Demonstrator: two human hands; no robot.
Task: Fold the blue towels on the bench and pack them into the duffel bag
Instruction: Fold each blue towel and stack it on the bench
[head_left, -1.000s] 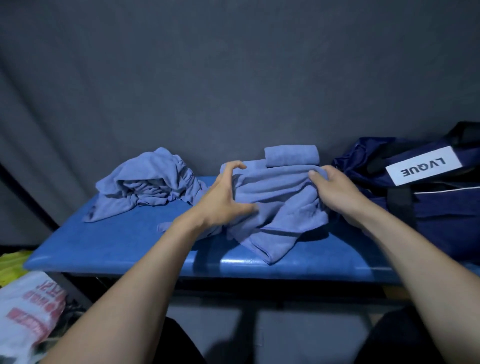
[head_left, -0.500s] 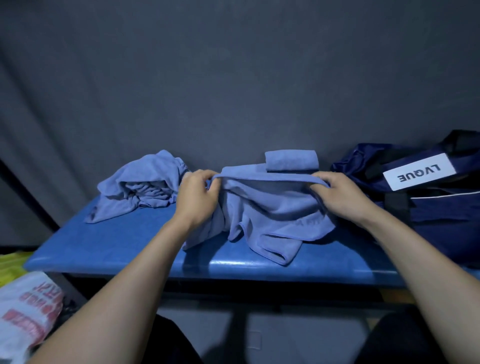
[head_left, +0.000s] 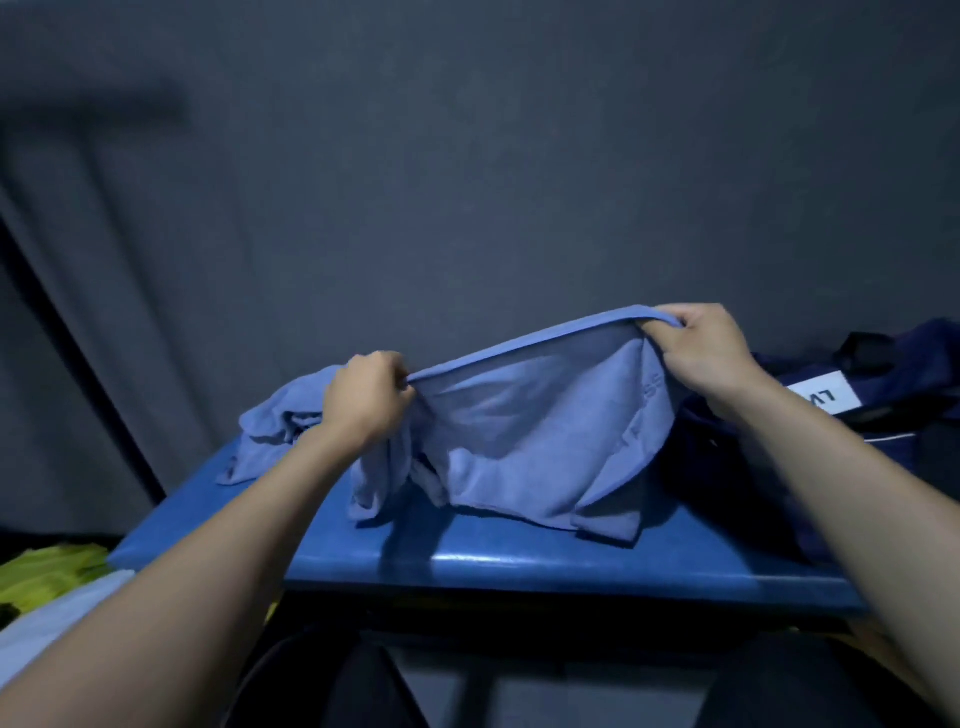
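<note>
From the head view, a light blue towel (head_left: 540, 431) is lifted above the blue padded surface (head_left: 519, 551), stretched by its top hem between two hands. The left hand (head_left: 366, 402) grips the hem's left end, its fingers (head_left: 389, 371) curled tight round a bunch of cloth. The right hand (head_left: 701, 348) holds the hem's right end higher than the left one, fingers and thumb pinching the edge, so the hem slopes upward toward the right. Below the hem the towel hangs loose in folds, and its bottom edge drags on the surface near the front rim.

A second, crumpled blue towel (head_left: 275, 426) lies on the surface left of the held towel, partly hidden behind the left hand and forearm.

The dark navy duffel bag (head_left: 893, 364) sits at the surface's right end, just right of the held towel, behind the right wrist. A white label (head_left: 823, 402) on it shows upside-down letters, cut off by the forearm; the bag is dim and blurred, so whether it lies open cannot be told.

Behind the surface hangs a dark grey curtain (head_left: 467, 182). Left of and below the surface lie something yellow-green (head_left: 47, 571) and a pale piece (head_left: 57, 618), possibly a plastic bag.
</note>
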